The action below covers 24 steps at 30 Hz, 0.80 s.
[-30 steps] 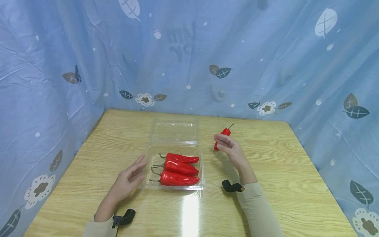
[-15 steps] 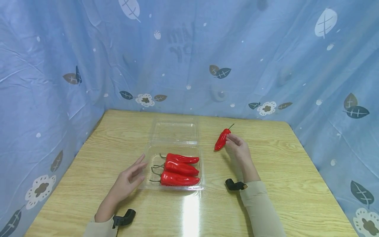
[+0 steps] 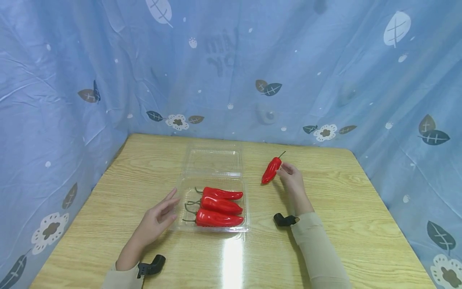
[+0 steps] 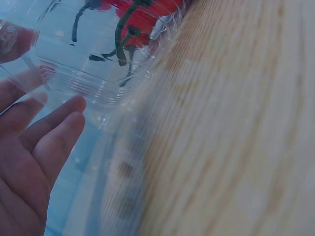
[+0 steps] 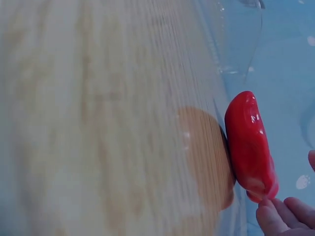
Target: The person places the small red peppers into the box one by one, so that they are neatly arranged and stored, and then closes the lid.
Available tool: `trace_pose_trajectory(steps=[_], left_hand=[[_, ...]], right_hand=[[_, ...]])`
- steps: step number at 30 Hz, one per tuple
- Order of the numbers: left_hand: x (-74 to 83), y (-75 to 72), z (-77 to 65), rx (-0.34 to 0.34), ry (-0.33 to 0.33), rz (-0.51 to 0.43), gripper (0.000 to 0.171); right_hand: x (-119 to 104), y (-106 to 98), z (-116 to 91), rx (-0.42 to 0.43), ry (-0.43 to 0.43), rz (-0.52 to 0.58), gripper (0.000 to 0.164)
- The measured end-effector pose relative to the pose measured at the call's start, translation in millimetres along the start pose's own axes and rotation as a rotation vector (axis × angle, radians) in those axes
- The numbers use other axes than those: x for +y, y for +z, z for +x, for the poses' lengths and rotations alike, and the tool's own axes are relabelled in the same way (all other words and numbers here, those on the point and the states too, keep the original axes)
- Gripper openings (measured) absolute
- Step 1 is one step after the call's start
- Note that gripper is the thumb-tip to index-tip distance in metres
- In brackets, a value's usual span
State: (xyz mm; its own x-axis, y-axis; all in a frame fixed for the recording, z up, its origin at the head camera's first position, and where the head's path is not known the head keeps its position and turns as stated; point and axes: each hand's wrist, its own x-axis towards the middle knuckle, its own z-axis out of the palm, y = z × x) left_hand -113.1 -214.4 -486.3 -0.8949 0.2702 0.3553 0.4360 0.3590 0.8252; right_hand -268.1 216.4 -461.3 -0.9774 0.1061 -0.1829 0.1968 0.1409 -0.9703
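One red pepper (image 3: 271,170) with a green stem lies slanted on the table, right of a clear plastic box. Just to its right is my right hand (image 3: 293,181); in the right wrist view the fingertips (image 5: 268,211) meet one end of the pepper (image 5: 250,142), the fingers not wrapped round it. Several red peppers (image 3: 220,216) are stacked crosswise in the clear plastic box (image 3: 211,229), stems to the left. My left hand (image 3: 153,224) is at the box's left side with loosely extended fingers (image 4: 61,137); whether they touch its wall I cannot tell.
The box's hinged lid (image 3: 214,160) is folded back flat behind it on the wooden table (image 3: 343,208). A patterned blue curtain (image 3: 231,80) closes off the back and both sides. Each wrist carries a small black camera (image 3: 285,220).
My right hand has shifted right from over the loose pepper to beside it, uncovering it, and its fingers have bent slightly. The left hand and the box have stayed in place.
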Motion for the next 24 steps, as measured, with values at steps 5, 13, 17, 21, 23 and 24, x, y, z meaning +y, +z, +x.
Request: trace_pose_trajectory(steps=[5, 13, 17, 21, 23, 24], left_hand=[[0.3, 0.3, -0.3, -0.001, -0.006, 0.012, 0.042], [1.4, 0.5, 0.6, -0.001, 0.004, 0.006, 0.041], [1.2, 0.2, 0.6, 0.0, 0.004, 0.002, 0.042], [1.0, 0.0, -0.2, 0.001, -0.012, 0.018, 0.042], [0.9, -0.2, -0.5, 0.001, -0.017, 0.027, 0.042], [0.7, -0.3, -0.6, 0.002, -0.017, 0.03, 0.042]], right_hand=[[3, 4, 6, 0.004, 0.032, -0.024, 0.061], [6, 11, 13, -0.009, 0.038, -0.018, 0.065], [6, 16, 15, -0.007, 0.026, -0.086, 0.069], [6, 20, 15, -0.012, 0.005, -0.159, 0.07], [7, 22, 16, -0.01, -0.006, -0.187, 0.07], [7, 23, 16, -0.008, -0.01, -0.198, 0.07]])
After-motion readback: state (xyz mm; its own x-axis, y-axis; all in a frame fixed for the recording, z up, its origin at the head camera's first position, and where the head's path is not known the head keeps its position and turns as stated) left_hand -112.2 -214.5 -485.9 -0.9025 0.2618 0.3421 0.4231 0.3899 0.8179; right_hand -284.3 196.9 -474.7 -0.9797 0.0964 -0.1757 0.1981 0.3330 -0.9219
